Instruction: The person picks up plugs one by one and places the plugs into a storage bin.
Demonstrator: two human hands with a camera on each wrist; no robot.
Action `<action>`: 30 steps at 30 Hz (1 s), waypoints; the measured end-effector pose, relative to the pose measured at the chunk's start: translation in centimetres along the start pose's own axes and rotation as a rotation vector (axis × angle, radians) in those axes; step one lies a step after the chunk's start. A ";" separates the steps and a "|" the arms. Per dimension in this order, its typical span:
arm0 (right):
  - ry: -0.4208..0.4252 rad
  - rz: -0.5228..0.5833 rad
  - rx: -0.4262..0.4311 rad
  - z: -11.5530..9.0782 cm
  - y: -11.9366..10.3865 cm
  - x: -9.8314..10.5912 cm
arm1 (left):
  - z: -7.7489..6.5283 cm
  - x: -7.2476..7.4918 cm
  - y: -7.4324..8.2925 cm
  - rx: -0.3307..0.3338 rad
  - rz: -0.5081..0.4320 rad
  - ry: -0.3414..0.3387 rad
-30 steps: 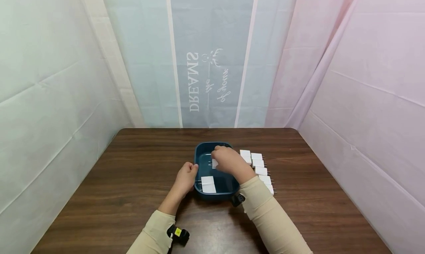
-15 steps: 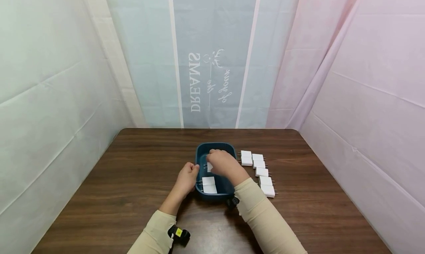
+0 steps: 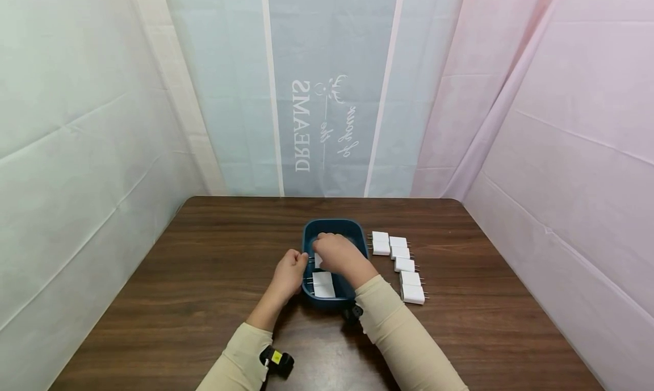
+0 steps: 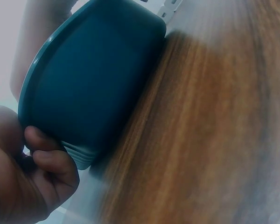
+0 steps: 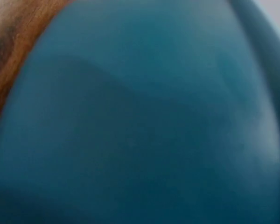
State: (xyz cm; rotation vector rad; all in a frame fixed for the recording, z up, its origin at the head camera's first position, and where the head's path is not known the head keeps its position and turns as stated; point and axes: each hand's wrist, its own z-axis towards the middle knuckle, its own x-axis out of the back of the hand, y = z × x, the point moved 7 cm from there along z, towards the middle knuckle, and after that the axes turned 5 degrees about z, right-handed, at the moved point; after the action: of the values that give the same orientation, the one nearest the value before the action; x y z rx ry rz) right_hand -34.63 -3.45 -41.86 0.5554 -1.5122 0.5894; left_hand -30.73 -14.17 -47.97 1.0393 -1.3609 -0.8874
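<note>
A dark blue rectangular tub (image 3: 360,232) stands on the table in the head view. My left hand (image 3: 288,273) grips its left rim; in the left wrist view the fingers (image 4: 56,163) curl at the outside of the tub wall. Inside the tub, my right hand (image 3: 341,256) pinches a white plug charger (image 3: 318,261), partly hidden by the hand, its prongs pointing left. Just nearer to me, white chargers (image 3: 323,285) lie side by side on the tub floor, prongs also left. Only the blurred blue wall (image 5: 140,130) fills the right wrist view.
Right of the tub, several white plug chargers lie in a staggered line: a pair (image 3: 380,243) with prongs left, the others (image 3: 405,265) with prongs right. They rest on a dark wooden table (image 3: 230,238). A printed curtain (image 3: 327,124) hangs behind, pale cloth walls at both sides.
My right hand has moved left and toward me inside the tub, bringing the charger close to the left wall, just beyond those lying there. The left hand stays on the rim.
</note>
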 end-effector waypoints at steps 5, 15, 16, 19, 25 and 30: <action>-0.009 0.017 -0.001 0.1 -0.2 -0.1 | 0.1 0.0 -0.1 0.008 0.003 -0.004; -0.032 0.072 0.000 0.1 -0.7 -0.1 | -0.1 0.0 0.1 0.012 0.005 -0.009; -0.032 0.070 0.000 0.1 -0.7 -0.1 | 0.0 0.0 0.1 0.011 0.005 -0.008; -0.033 0.056 -0.001 0.1 -0.8 -0.2 | 0.0 0.0 0.0 0.017 0.002 -0.007; -0.041 0.022 -0.006 0.3 -0.9 -0.5 | 0.0 0.0 0.0 0.010 0.001 -0.013; -0.038 0.009 0.001 0.5 -0.9 -0.7 | 0.0 -0.2 0.1 -0.010 -0.030 -0.023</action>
State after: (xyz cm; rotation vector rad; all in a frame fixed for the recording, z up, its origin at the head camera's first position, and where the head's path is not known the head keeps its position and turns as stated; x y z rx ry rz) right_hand -34.40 -4.51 -42.57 0.5636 -1.5510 0.5888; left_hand -30.73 -14.00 -47.97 1.0469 -1.3615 -0.9301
